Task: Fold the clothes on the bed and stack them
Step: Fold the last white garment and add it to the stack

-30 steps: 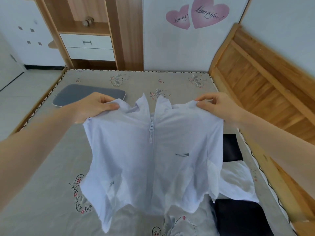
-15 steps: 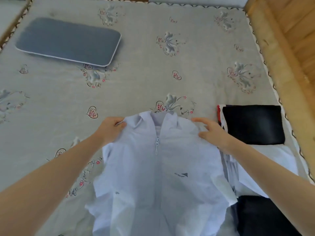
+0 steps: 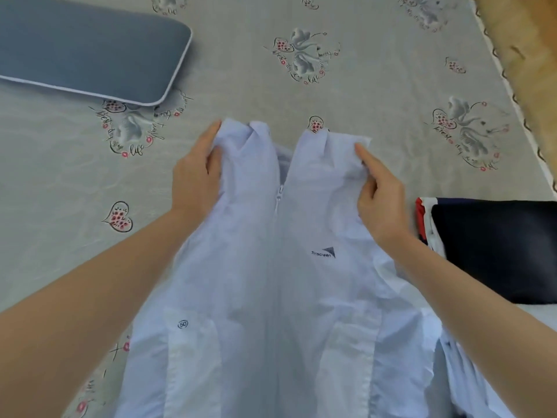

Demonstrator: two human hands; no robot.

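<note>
**Pale Zip Jacket Held by Both Shoulders on the Bed**

A pale lavender-white zip jacket is seen front side up at the centre of the view, its collar toward 12 o'clock and its hem running out of view at 6 o'clock. The zipper is closed up to the collar, and a small "sunscreen" logo is printed on the chest.

The jacket's shoulder at 10 o'clock is gripped by the left hand, fabric being bunched between the thumb and the curled fingers. The opposite shoulder, at 2 o'clock, is pinched by the right hand, with cloth gathered under the thumb and forefinger.

The garment is spread over a grey printed bed sheet marked with hearts and flowers. A grey-blue cushion with light piping is placed far off at 10 o'clock. A folded black garment is found at 3 o'clock, just beside the right forearm, with a red and white edge showing at its left side. More white fabric is visible below it toward 4 o'clock. A wooden bed frame is glimpsed at 1 o'clock.
</note>
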